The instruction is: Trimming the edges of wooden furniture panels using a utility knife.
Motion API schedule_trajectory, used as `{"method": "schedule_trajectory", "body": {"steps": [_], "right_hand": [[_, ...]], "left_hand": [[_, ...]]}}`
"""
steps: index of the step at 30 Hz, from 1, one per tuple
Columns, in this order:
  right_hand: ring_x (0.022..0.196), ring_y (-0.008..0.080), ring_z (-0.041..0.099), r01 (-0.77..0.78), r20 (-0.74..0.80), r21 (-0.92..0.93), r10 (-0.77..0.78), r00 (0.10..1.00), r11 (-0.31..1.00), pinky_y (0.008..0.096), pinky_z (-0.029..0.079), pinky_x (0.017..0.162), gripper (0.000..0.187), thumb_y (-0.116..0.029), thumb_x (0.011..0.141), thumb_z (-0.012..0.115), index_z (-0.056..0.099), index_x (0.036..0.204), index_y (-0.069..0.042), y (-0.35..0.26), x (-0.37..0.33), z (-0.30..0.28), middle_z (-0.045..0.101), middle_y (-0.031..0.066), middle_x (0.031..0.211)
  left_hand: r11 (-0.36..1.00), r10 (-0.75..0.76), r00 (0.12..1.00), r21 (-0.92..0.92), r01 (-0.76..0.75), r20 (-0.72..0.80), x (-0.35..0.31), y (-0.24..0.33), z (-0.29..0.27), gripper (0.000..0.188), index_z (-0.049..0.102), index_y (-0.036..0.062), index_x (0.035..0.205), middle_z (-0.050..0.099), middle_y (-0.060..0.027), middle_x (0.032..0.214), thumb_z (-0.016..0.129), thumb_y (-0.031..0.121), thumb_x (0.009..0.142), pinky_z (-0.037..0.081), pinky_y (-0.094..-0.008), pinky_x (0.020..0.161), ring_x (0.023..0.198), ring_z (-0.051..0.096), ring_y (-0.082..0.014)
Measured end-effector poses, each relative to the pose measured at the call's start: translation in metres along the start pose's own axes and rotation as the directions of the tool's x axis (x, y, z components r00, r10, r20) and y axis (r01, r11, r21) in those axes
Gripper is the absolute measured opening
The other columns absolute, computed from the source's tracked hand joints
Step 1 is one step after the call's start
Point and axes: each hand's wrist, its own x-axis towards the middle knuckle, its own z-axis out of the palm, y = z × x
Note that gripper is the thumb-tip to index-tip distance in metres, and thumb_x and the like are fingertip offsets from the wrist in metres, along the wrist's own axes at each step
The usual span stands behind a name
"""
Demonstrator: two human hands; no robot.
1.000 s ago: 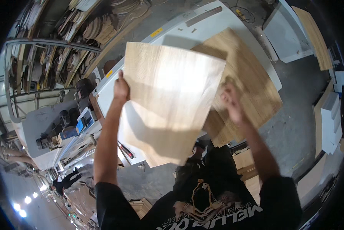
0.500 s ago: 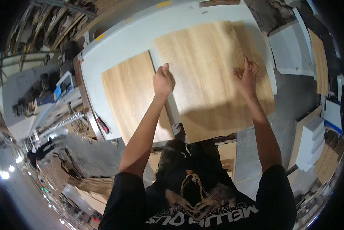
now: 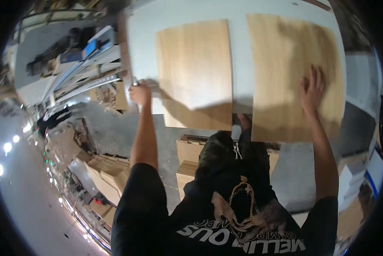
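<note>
My left hand (image 3: 140,92) is closed at the left edge of the white worktable (image 3: 142,64). A small hand tool with a grey metal tip (image 3: 135,81) sticks up from its fingers; the rest is hidden in the grip. My right hand (image 3: 313,89) lies with fingers spread on a large wood-grain board (image 3: 274,81) on the right. A narrower wood-grain board (image 3: 195,64) lies flat between my hands, a strip of white tabletop separating the two boards. Both boards reach the table's near edge.
Cardboard boxes (image 3: 187,158) stand under the table by my legs. On the left are a rack with metal rails (image 3: 89,86) and a blue box (image 3: 89,49). Stacked cardboard (image 3: 110,170) lies on the floor behind left. White pieces (image 3: 353,175) stand at the right.
My left hand has moved from beside the large board to the table's left edge, where the red-and-black tool lay, and closed. My right hand stays on the right board. The view has shifted left.
</note>
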Motion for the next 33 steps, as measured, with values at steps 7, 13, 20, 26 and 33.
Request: {"method": "schedule_trajectory", "body": {"steps": [7, 13, 20, 26, 33], "right_hand": [[0.148, 0.0424, 0.038, -0.011, 0.051, 0.001, 0.011, 0.999, 1.000, 0.0528, 0.030, 0.124, 0.062, -0.036, 0.099, 0.067, 0.050, 0.154, -0.013, -0.014, 0.002, 0.007, 0.045, 0.0185, 0.158], [0.149, 0.0414, 0.037, -0.064, 0.043, -0.085, 0.068, 0.997, 0.994, 0.0526, 0.030, 0.123, 0.066, -0.048, 0.101, 0.062, 0.046, 0.159, -0.022, 0.000, -0.008, 0.006, 0.042, 0.0159, 0.162], [0.148, 0.0411, 0.037, -0.067, 0.009, -0.049, 0.067, 0.998, 0.997, 0.0548, 0.029, 0.124, 0.068, -0.051, 0.100, 0.062, 0.044, 0.160, -0.024, 0.002, -0.011, 0.006, 0.040, 0.0132, 0.163], [0.147, 0.0433, 0.037, -0.093, 0.013, -0.023, 0.094, 0.996, 0.995, 0.0559, 0.028, 0.123, 0.062, -0.023, 0.096, 0.068, 0.048, 0.153, -0.009, -0.010, -0.005, 0.001, 0.043, 0.0214, 0.156], [0.147, 0.0413, 0.038, -0.056, -0.008, -0.059, 0.055, 0.998, 0.997, 0.0550, 0.028, 0.123, 0.064, -0.029, 0.095, 0.068, 0.048, 0.153, -0.010, -0.008, -0.007, 0.003, 0.044, 0.0195, 0.156]], "left_hand": [[0.893, 0.177, 0.984, -0.421, -0.157, 0.010, -0.038, -0.026, 0.013, 0.043, 0.056, -0.0039, 0.136, 0.061, -0.0252, 0.123, 0.053, 0.024, 0.104, 0.052, -0.0536, 0.095, 0.107, 0.065, -0.0430], [0.340, 0.379, 0.876, -0.926, 0.167, 0.297, -0.180, 0.050, -0.116, 0.041, 0.054, -0.0009, 0.145, 0.061, -0.0081, 0.100, 0.041, 0.013, 0.108, 0.046, -0.0283, 0.070, 0.082, 0.053, -0.0111], [0.422, 0.785, 0.550, -0.896, -0.140, 0.285, -0.377, 0.099, -0.225, 0.045, 0.056, 0.0028, 0.146, 0.065, -0.0187, 0.113, 0.065, 0.012, 0.102, 0.054, -0.0484, 0.088, 0.103, 0.065, -0.0376], [0.464, 0.784, 0.552, -0.858, -0.220, 0.283, -0.428, 0.096, -0.236, 0.045, 0.057, 0.0072, 0.149, 0.067, -0.0182, 0.122, 0.062, 0.014, 0.105, 0.053, -0.0486, 0.093, 0.110, 0.066, -0.0395], [0.482, 0.732, 0.637, -0.845, -0.233, 0.242, -0.441, 0.095, -0.231, 0.039, 0.067, 0.0135, 0.141, 0.069, -0.0107, 0.118, 0.067, 0.017, 0.102, 0.056, -0.0455, 0.084, 0.100, 0.067, -0.0329]]}}
